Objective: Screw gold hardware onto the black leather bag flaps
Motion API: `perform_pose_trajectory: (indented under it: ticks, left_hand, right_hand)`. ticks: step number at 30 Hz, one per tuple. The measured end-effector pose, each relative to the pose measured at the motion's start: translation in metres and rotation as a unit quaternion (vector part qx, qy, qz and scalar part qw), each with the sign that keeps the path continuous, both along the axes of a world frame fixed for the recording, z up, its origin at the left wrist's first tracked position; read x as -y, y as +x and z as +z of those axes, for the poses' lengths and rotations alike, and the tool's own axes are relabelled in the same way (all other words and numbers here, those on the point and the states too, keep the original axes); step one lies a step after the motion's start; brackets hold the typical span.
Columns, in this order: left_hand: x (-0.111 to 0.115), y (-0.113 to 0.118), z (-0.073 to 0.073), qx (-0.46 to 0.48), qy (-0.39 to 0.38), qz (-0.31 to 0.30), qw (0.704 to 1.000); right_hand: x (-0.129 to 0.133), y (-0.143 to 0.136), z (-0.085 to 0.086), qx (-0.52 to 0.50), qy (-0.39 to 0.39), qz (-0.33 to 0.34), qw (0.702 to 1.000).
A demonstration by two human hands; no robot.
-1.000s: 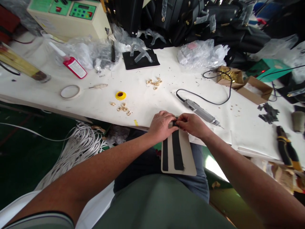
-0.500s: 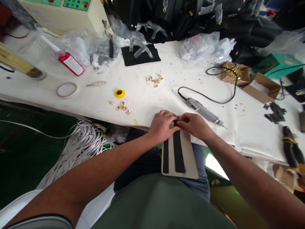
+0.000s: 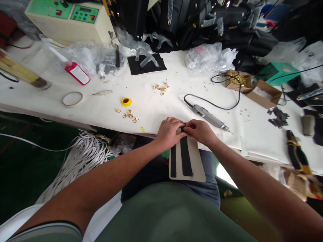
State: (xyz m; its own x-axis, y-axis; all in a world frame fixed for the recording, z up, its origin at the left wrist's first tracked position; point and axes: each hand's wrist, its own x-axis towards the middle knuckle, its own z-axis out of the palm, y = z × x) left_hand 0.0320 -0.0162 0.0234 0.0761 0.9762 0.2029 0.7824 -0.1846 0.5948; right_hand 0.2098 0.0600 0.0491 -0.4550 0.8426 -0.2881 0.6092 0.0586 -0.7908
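Note:
A beige panel [image 3: 198, 164] with rounded corners lies over my lap, its far end at the table's edge. Two black strips run lengthwise on it: a wider middle strip [image 3: 186, 158] and a narrower strip [image 3: 173, 163] along the left side. My left hand [image 3: 169, 133] grips the panel's far end from the left, thumb pointing toward the middle strip. Opposite it, my right hand [image 3: 200, 131] pinches the far end of the middle strip with thumb and forefinger. The fingers hide that end, so its exact state cannot be seen.
A grey rotary tool [image 3: 210, 117] lies right of my hands, its cord looping behind. Gold clasps [image 3: 129, 114], a yellow ring [image 3: 126, 102], a red bottle [image 3: 77, 73] and a tape roll [image 3: 72, 98] are leftward. Black-yellow pliers [image 3: 297, 151] lie far right.
The view has shifted slightly, so the table's things appear displaced. Both hands stay at the panel's far end, with only slight finger movement.

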Motion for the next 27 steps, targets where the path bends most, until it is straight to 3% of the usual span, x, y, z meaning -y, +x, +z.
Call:
perform_pose_trajectory:
  ticks: [3,5,7,9,11,14,17,19,21,22,23,25,27]
  left_hand:
    - [0.0,0.0,-0.001,-0.002,0.005,0.004,1.0]
    - [0.0,0.0,-0.001,0.0,0.008,0.004,1.0]
    - [-0.001,0.0,-0.002,0.004,0.009,0.006,1.0]
    - [-0.001,0.0,-0.002,0.008,0.007,0.006,1.0]
    - [-0.001,0.0,-0.002,0.012,0.002,0.006,1.0]
    - [-0.001,-0.001,-0.002,0.016,-0.001,0.007,1.0]
    - [-0.001,-0.001,-0.003,0.022,0.0,0.009,1.0]
    - [0.0,-0.001,-0.003,0.025,0.0,0.008,1.0]
    - [0.0,-0.001,-0.004,0.024,0.002,0.005,1.0]
    - [0.0,-0.001,-0.004,0.024,0.003,0.005,1.0]
    - [0.0,-0.001,-0.004,0.023,0.003,0.004,1.0]
    - [0.001,-0.001,-0.003,0.022,0.003,0.005,1.0]
    - [0.001,-0.001,-0.002,0.026,0.003,0.006,1.0]
  right_hand:
    - [0.004,0.006,0.004,-0.027,-0.032,0.024,0.999]
    - [0.001,0.016,0.008,-0.039,-0.01,0.012,0.999]
    - [-0.004,0.031,0.012,-0.003,0.112,-0.036,0.993]
    - [-0.012,0.049,0.013,0.092,0.262,-0.077,0.958]
    - [-0.023,0.065,0.012,0.204,0.332,-0.072,0.918]
    - [-0.041,0.076,0.005,0.316,0.305,-0.015,0.898]
    - [-0.051,0.078,0.004,0.321,0.269,0.002,0.908]
    - [-0.05,0.076,0.011,0.241,0.221,-0.036,0.944]
    - [-0.042,0.07,0.023,0.063,0.132,-0.092,0.985]
    - [-0.035,0.065,0.029,-0.053,0.083,-0.116,0.988]
    - [-0.028,0.057,0.036,-0.17,0.039,-0.134,0.976]
    - [-0.012,0.036,0.046,-0.352,-0.016,-0.155,0.923]
    - [0.001,0.011,0.052,-0.442,-0.023,-0.176,0.879]
